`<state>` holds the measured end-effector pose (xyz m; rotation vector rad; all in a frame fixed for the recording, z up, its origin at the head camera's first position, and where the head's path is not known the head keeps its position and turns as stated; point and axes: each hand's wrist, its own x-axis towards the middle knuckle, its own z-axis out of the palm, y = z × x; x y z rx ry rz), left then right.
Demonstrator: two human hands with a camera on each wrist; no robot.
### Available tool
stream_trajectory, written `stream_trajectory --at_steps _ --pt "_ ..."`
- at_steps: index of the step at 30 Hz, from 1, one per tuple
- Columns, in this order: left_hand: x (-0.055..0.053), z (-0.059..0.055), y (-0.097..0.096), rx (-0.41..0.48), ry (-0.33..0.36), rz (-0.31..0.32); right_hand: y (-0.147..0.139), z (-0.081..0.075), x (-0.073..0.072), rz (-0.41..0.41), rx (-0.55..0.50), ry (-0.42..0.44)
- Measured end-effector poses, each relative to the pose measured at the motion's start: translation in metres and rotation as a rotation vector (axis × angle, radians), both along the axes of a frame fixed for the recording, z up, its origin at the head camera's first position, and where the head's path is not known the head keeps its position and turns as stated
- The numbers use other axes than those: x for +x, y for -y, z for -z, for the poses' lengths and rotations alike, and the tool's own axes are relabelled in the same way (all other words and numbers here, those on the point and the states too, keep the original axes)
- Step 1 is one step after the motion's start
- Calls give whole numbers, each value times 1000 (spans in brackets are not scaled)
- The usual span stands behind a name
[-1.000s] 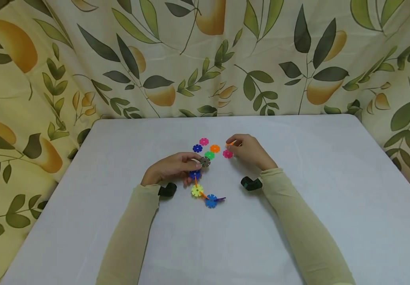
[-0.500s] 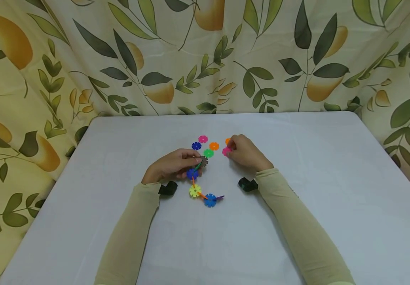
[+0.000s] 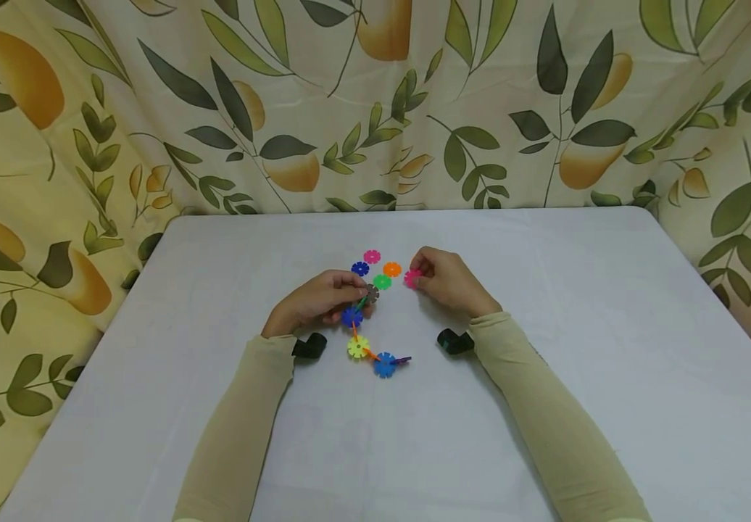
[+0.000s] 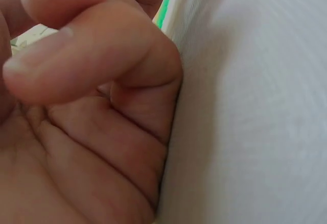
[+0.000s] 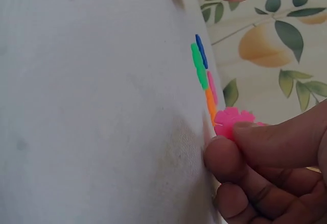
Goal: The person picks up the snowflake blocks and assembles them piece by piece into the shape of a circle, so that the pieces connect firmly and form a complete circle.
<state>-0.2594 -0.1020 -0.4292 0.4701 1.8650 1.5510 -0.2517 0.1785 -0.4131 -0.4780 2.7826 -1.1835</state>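
In the head view my left hand (image 3: 323, 299) pinches a grey-brown notched plastic disc (image 3: 372, 293) at the upper end of a chain of interlocking discs. Down the chain come a green edge-on piece, a dark blue disc (image 3: 352, 317), a yellow disc (image 3: 358, 347), a light blue disc (image 3: 385, 365) and a purple piece (image 3: 401, 360). To the right, my right hand (image 3: 450, 279) pinches a pink disc (image 5: 232, 121) between thumb and forefinger, low over the table. The left wrist view shows mostly curled fingers (image 4: 92, 55); a sliver of green shows beyond them.
Loose discs lie flat between and beyond the hands: green (image 3: 383, 282), orange (image 3: 392, 269), dark blue (image 3: 360, 268) and another pink disc (image 3: 372, 257). A white cloth covers the table (image 3: 545, 290). A leaf-patterned curtain (image 3: 375, 109) hangs behind it.
My right hand has shifted slightly left and taken the pink disc between its fingertips. An orange piece seen by that hand earlier is out of sight now. The left hand keeps its hold.
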Motion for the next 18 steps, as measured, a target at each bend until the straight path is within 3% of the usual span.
stream_trajectory --at_steps 18 --pt "-1 5 -2 6 -50 -38 12 -6 7 -115 -135 30"
